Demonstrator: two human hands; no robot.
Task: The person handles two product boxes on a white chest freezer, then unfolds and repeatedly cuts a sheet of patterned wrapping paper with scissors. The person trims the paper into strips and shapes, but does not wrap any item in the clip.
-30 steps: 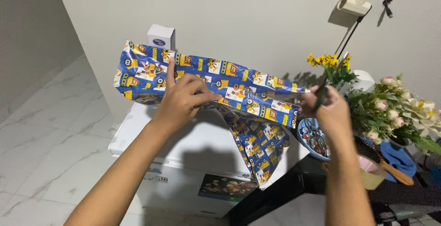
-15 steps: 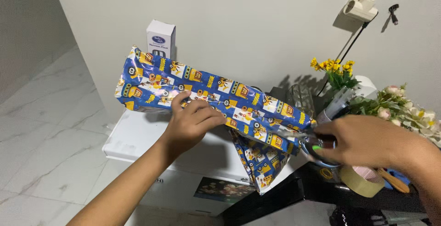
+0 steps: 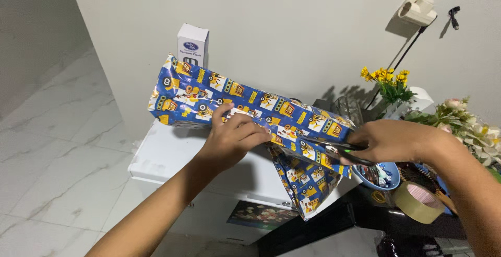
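While the left hand presses down on a long parcel in blue wrapping paper patterned with yellow figures, its fingers bent and pinching a fold of the paper near the parcel's middle, the right hand grips black scissors, fingers closed about the handles, blades laid against the paper at the parcel's right end. Parcel: lying tilted across a white surface, left end higher, a loose flap of paper hanging below the right end. Behind the parcel, against the wall: white upright box. To the right: yellow flowers, pale flowers, a blue bowl of small items, a roll of brown tape on a dark surface.
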